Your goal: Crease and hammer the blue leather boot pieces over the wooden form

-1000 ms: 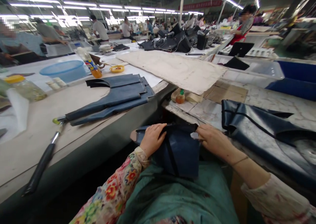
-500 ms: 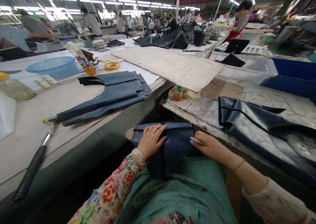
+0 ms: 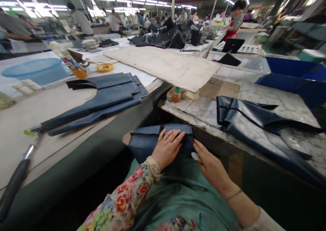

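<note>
- Folded dark-blue leathery panel [image 3: 142, 143]: near the beige worktop's [image 3: 78, 100] front edge.
- Left hand [image 3: 168, 148]: flattened on the panel.
- Right hand [image 3: 210, 165]: holding a small whitish object [image 3: 195, 157] at the panel's right end.

Left bench [image 3: 28, 114], 9 to 11 o'clock: tan covering. Directly on it, hammer [image 3: 19, 175] at 9, blue cut pieces [image 3: 109, 92] at 11, pale-blue basin [image 3: 38, 71] at 10, yellow dish [image 3: 104, 67] at 11.
Right bench [image 3: 295, 103], 1 to 3 o'clock: worn, marbled. On it, glossy dark-blue pieces [image 3: 244, 117] at 2, flat cardboard [image 3: 222, 89] at 1, small green-capped bottle [image 3: 176, 96] near 12.
</note>
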{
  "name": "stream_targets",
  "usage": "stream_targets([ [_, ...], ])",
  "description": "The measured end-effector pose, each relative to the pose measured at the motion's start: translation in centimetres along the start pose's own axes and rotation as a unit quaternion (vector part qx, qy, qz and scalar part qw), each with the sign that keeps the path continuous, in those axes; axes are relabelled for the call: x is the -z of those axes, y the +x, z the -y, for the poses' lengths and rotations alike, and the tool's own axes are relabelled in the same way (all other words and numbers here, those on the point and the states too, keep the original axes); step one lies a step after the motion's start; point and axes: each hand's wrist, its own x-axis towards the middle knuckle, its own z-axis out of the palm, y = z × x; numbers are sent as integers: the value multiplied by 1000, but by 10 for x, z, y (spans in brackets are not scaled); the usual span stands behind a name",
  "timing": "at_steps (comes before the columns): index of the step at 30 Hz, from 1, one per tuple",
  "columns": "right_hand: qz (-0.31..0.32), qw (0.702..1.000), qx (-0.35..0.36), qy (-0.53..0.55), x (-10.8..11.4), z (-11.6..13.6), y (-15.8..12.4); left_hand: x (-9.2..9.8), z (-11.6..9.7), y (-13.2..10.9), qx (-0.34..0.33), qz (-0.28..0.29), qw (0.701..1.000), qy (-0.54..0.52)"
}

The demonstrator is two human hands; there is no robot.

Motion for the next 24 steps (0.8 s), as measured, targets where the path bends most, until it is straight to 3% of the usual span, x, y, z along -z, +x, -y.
stream_targets([
  [11, 12, 999, -31, 36, -3, -2, -7, -7, 4, -6, -42, -26, 996, 79],
  [16, 24, 998, -39, 49, 0, -3, -5, -3, -6, 0, 3, -48, 995, 82],
  [24, 5, 997, -41, 62, 2, -4, -4, -12, -19, 26, -21, 17, 999, 39],
])
